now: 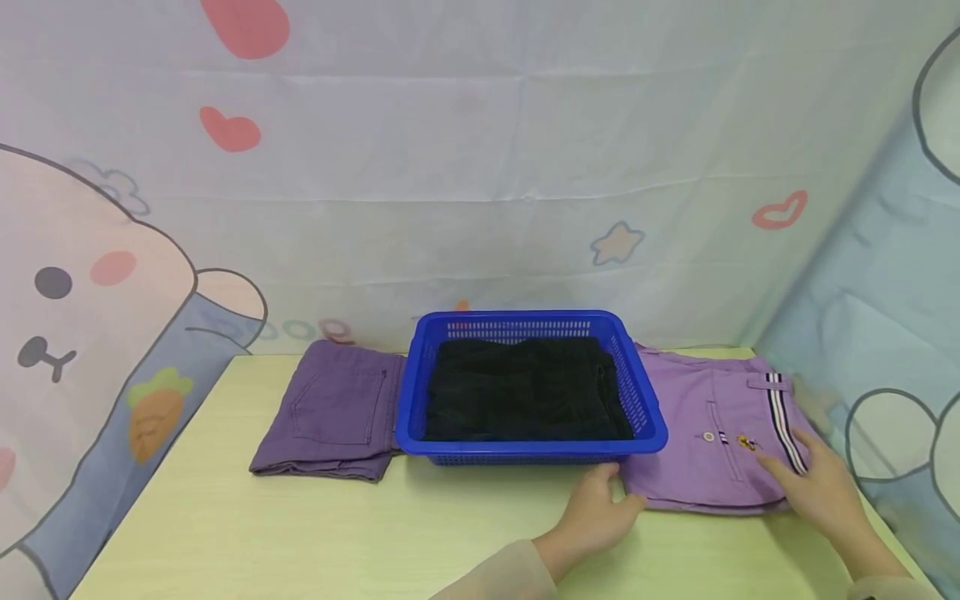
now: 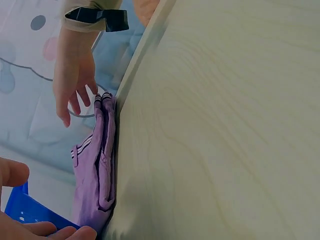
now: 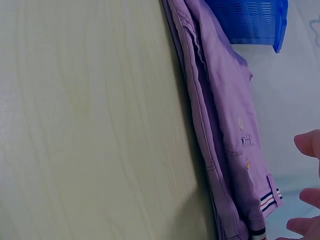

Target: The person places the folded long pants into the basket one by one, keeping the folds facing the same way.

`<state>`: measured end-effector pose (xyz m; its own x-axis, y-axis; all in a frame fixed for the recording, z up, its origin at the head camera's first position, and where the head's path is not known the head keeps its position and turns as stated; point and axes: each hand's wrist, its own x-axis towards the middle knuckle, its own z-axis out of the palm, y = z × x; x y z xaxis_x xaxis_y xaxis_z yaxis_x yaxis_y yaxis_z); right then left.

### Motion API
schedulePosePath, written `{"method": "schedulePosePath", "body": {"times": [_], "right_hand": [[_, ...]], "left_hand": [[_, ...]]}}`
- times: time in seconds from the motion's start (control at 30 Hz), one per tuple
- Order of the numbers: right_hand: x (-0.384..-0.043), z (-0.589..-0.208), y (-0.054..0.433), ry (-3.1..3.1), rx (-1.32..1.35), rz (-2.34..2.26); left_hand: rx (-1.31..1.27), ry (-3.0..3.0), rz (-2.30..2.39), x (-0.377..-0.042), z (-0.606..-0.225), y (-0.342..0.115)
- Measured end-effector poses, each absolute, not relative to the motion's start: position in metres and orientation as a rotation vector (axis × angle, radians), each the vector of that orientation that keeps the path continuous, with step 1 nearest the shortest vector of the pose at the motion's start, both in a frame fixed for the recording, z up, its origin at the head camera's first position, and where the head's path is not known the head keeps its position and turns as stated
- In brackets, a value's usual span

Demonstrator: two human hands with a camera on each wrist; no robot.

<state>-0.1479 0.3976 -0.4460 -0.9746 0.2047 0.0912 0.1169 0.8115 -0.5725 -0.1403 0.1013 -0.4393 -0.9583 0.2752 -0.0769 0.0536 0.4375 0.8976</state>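
A lilac pair of trousers (image 1: pixel 690 467), folded flat, lies at the right of the table, with a white-and-navy stripe, a button and a small yellow emblem. My left hand (image 1: pixel 600 512) is at its near left corner, thumb and fingers apart, just below the blue basket (image 1: pixel 532 447). Over the striped right end hovers my right hand (image 1: pixel 821 487), its fingers relaxed and spread. The left wrist view shows those fingers around the top of the folded stack, holding nothing. Inside the basket sits a folded black garment (image 1: pixel 525 392).
A darker purple folded pair of trousers (image 1: pixel 337 412) lies left of the basket, partly behind its edge. The pale wooden table (image 1: pixel 300 542) reaches back to a printed cloth backdrop (image 1: pixel 465 167), which also runs along both sides.
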Motion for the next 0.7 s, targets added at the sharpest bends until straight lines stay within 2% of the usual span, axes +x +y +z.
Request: {"method": "schedulePosePath", "body": {"times": [0.5, 0.7], "right_hand": [[-0.147, -0.456, 0.399, -2.851, -0.394, 0.899], [-0.147, -0.457, 0.397, -2.817, -0.527, 0.989]], "left_hand": [[0.064, 2.212, 1.769, -0.149, -0.449, 0.112], [0.022, 2.098, 1.874, -0.154, -0.457, 0.113]]}}
